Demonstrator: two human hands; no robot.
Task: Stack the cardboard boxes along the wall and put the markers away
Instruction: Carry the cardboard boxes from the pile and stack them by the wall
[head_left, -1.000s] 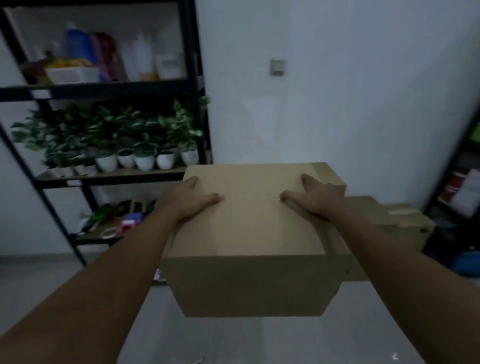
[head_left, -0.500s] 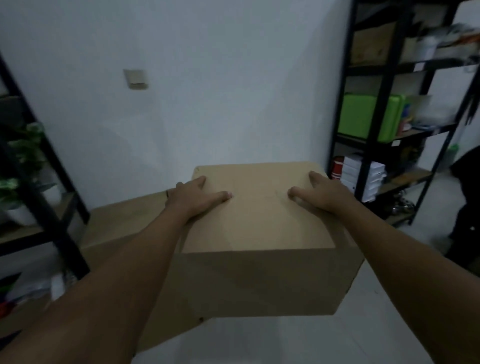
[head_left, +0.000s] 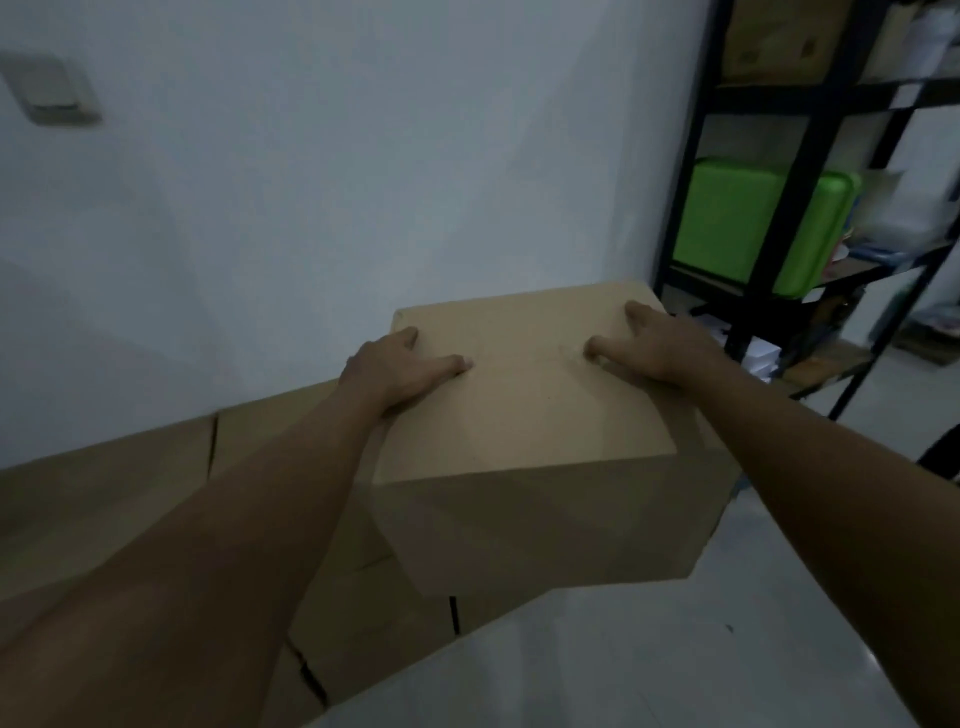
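Note:
I carry a plain brown cardboard box (head_left: 524, 415) in front of me, lifted off the floor. My left hand (head_left: 395, 371) grips its left top edge with the thumb lying on the lid. My right hand (head_left: 654, 345) grips the right top edge the same way. The fingers of both hands reach over the box's edges and are partly hidden. Below and to the left, a row of larger cardboard boxes (head_left: 104, 493) lies against the white wall. No markers are in view.
A black metal shelf rack (head_left: 779, 208) stands at the right, holding a green plastic container (head_left: 737, 228) and cartons. A wall switch (head_left: 49, 88) is at the upper left. Pale floor (head_left: 623, 665) spreads below the carried box.
The view has swung right, from the plant shelf to the wall and the right rack. The box stays in both hands, now over the right end of the boxes along the wall.

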